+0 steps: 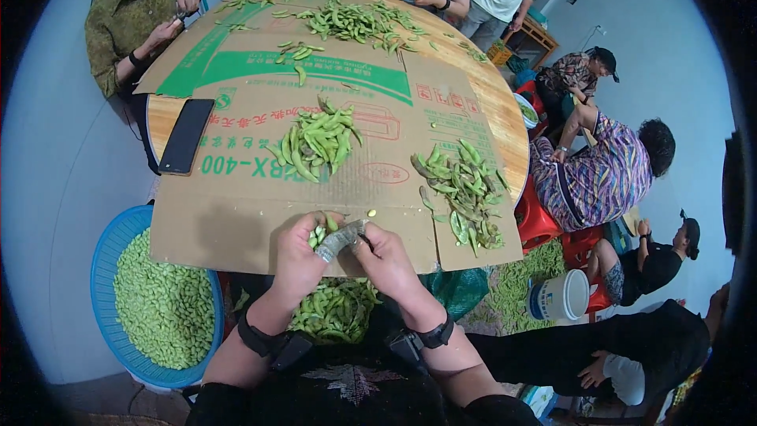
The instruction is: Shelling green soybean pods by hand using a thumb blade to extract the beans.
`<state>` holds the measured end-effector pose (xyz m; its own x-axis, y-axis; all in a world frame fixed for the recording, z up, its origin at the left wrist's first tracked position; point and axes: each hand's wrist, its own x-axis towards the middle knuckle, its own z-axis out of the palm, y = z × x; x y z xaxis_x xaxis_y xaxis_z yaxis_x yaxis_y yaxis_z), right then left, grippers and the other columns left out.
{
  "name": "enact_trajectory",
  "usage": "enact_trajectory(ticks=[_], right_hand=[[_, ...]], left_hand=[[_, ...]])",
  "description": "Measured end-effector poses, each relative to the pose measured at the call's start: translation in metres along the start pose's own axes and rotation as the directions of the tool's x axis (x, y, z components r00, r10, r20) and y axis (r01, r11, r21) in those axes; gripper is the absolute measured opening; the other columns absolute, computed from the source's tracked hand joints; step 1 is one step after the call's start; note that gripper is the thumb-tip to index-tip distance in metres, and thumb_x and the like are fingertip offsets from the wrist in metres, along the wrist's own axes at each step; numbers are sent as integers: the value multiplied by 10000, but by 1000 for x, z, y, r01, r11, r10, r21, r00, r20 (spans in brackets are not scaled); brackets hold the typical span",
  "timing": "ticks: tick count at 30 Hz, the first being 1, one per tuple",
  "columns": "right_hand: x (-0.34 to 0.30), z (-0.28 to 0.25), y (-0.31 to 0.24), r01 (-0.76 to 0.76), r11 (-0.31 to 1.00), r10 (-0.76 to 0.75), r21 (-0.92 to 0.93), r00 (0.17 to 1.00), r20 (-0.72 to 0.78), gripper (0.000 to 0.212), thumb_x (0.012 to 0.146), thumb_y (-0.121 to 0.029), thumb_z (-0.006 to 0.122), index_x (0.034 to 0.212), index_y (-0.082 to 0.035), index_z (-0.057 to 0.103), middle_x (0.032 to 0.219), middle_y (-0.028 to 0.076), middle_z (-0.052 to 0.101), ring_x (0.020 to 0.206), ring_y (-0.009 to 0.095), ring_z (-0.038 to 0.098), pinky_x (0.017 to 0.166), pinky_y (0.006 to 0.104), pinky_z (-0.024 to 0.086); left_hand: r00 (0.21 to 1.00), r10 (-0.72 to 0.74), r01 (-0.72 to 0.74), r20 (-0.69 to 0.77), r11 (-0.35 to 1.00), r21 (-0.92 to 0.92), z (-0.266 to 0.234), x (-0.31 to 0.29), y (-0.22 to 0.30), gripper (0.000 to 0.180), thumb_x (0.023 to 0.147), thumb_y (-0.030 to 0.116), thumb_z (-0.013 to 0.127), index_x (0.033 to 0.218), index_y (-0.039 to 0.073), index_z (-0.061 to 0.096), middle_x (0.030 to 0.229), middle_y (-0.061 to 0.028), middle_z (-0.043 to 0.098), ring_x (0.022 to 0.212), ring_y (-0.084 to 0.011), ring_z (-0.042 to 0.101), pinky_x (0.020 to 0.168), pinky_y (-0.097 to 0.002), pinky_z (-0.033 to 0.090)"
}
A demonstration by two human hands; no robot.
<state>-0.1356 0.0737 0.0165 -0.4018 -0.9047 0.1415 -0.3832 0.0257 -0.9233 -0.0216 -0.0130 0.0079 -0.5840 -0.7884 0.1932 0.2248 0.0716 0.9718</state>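
Both hands meet over the near edge of the cardboard sheet (pixel 236 225). My left hand (pixel 298 256) is closed around several green beans (pixel 317 235) and a green bean pod (pixel 331 222). My right hand (pixel 388 259) is closed close beside it, its fingertips pressed together. A grey, wrapped-looking strip (pixel 341 241) bridges the two hands; whether it is a covered finger or a separate piece, I cannot tell. Beyond my hands lies a pile of green pods (pixel 319 140). Darker, browned pods (pixel 465 193) lie to the right.
A blue basket (pixel 101 292) of shelled beans stands at lower left. More pods (pixel 335 312) sit below my hands. A black phone (pixel 187 136) rests on the table's left. A far pod heap (pixel 359 20), a white bucket (pixel 558 297) and several people surround the wooden table (pixel 505 130).
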Motion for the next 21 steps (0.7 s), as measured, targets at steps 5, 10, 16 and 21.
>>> enact_trajectory(ticks=[5,10,16,21], right_hand=[[0,-8,-9,-351,882,310,315,935,174,131,885,-122,478,887,-30,571,593,-19,471,539,65,429,491,232,364],[6,-24,-8,-152,988,151,-4,979,136,159,885,-157,497,906,-16,566,634,17,543,610,101,529,559,247,433],[15,-23,-6,78,993,-89,94,989,122,288,822,-69,550,1099,-17,489,891,79,593,808,133,566,718,274,462],[9,-9,-3,-1,952,-10,305,999,34,247,834,-52,541,1076,-30,498,822,22,569,711,88,529,605,239,446]], left_hand=[[972,-198,227,124,931,-286,-8,0,8,308,777,-3,600,1083,-2,563,831,13,582,681,-51,507,606,-170,408],[939,-234,288,254,937,-200,-19,-3,1,355,807,-14,538,1157,42,537,919,-25,606,751,-69,545,665,-208,443],[946,69,-185,317,918,351,-10,-2,8,641,744,75,646,1289,48,309,796,-6,555,713,-106,530,684,-246,446],[974,23,-114,227,910,399,-10,-6,25,559,714,83,647,1226,83,421,801,-103,614,767,-230,612,676,-320,473]])
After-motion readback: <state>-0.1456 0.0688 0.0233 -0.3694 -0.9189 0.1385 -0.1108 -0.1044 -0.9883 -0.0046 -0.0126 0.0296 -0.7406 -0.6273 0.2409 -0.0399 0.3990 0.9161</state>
